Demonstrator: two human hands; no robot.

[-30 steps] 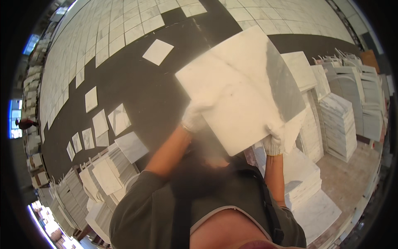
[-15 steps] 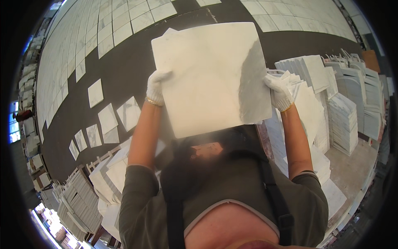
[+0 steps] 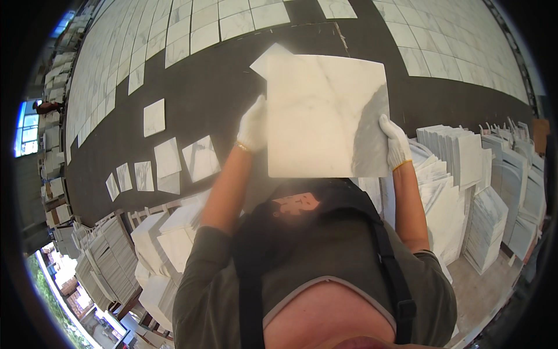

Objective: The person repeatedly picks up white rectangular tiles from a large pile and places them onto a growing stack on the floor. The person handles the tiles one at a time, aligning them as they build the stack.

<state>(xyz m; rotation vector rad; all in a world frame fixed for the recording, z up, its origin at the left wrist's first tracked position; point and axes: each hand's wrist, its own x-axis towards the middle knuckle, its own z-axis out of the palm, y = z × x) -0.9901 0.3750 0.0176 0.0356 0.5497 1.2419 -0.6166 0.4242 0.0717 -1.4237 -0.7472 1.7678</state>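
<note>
A large square marble tile [image 3: 317,116], white with a grey patch along its right side, is held up in front of my chest. My left hand [image 3: 252,128], in a white knitted glove, is pressed to the tile's left edge. On the opposite edge my right hand [image 3: 397,142], gloved alike, grips with the thumb toward the front. Past the upper left corner pokes part of another pale tile [image 3: 270,60]; the held one hides the rest, and I cannot tell whether it lies on the dark work surface [image 3: 215,81].
Rows of marble tiles [image 3: 203,29] cover the far part of the surface. Several loose tiles [image 3: 154,118] lie at left. Stacked tiles stand at right [image 3: 450,154] and near left [image 3: 148,238]. Far left, a person [image 3: 46,107] shows small.
The large tile has shifted right and turned more level relative to my body. My left hand has slid to its edge, its thumb no longer over the front. The view has shifted too.
</note>
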